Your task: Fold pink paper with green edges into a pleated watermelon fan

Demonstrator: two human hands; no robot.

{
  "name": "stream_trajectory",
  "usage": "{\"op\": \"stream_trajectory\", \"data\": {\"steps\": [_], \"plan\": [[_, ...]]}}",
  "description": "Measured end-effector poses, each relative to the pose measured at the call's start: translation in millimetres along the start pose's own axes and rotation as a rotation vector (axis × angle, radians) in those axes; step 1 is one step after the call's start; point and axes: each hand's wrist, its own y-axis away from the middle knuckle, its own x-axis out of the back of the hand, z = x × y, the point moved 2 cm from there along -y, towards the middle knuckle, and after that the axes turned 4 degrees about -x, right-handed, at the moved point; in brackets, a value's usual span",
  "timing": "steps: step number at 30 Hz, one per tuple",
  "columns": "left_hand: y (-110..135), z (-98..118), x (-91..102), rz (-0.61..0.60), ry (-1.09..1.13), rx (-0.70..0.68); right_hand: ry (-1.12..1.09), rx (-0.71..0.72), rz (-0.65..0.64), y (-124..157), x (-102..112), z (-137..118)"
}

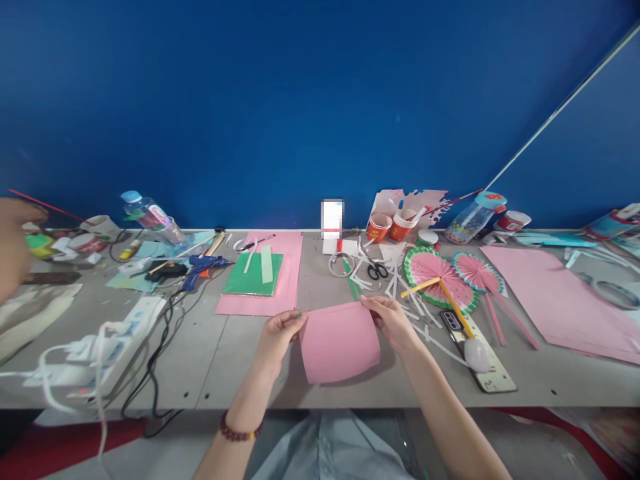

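Hands [281, 332] pinching upper corners, pink paper [341, 343] stretched between

Held sheet [341, 345] is matt paper; green packet [254, 281] glossy, perhaps plastic-wrapped.

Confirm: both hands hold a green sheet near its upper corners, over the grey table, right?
The colour is wrong: the head view shows a pink sheet. The left hand and right hand do hold it near its upper corners, over the grey table.

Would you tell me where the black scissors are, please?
In the head view, the scissors lie right of centre, beyond the right hand and left of the green-edged fan.
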Motion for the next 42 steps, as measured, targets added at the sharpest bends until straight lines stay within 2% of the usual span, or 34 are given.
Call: {"op": "stream_trajectory", "data": {"steps": [6,13,17,19,21,23,25,27,29,31,35,37,39,42], "plan": [[0,0,-0.7,0.026,-0.043,-0.004,0.020,0.029,-0.039,0,2,4],[-3,-3,4.9,0.036,-0.040,-0.019,0.157,0.094,-0.077,-3,6,5],[-8,1,8.5,0.020,-0.189,-0.104,0.316,0.122,-0.132,-8,7,2],[-10,10,6.9,-0.033,-0.343,-0.210,0.434,0.171,-0.122,-9,6,-3],[-9,24,3.1,-0.085,-0.503,-0.379,0.585,0.298,-0.069,-7,4,-14],[-5,41,-1.0,-0.085,-0.646,-0.628,0.752,0.507,0.014,1,1,-30],[3,56,-3.9,-0.034,-0.766,-0.892,0.895,0.745,0.081,13,-4,-45],[11,62,-5.2,0.011,-0.875,-1.106,1.004,0.972,0.097,25,-8,-52],[17,54,-5.0,0.026,-1.010,-1.220,1.089,1.104,0.120,32,-10,-46],[19,34,-3.5,0.018,-1.154,-1.215,1.150,1.131,0.148,33,-8,-27],[18,-22,1.3,-0.015,-1.409,-1.096,1.233,1.001,0.087,23,1,28],[18,-43,3.0,-0.081,-1.468,-1.066,1.230,0.939,0.070,19,7,49],[19,-54,4.6,-0.139,-1.478,-1.047,1.225,0.874,0.045,18,11,59],[17,-56,7.1,-0.159,-1.443,-1.030,1.243,0.826,0.003,19,13,61]]}}
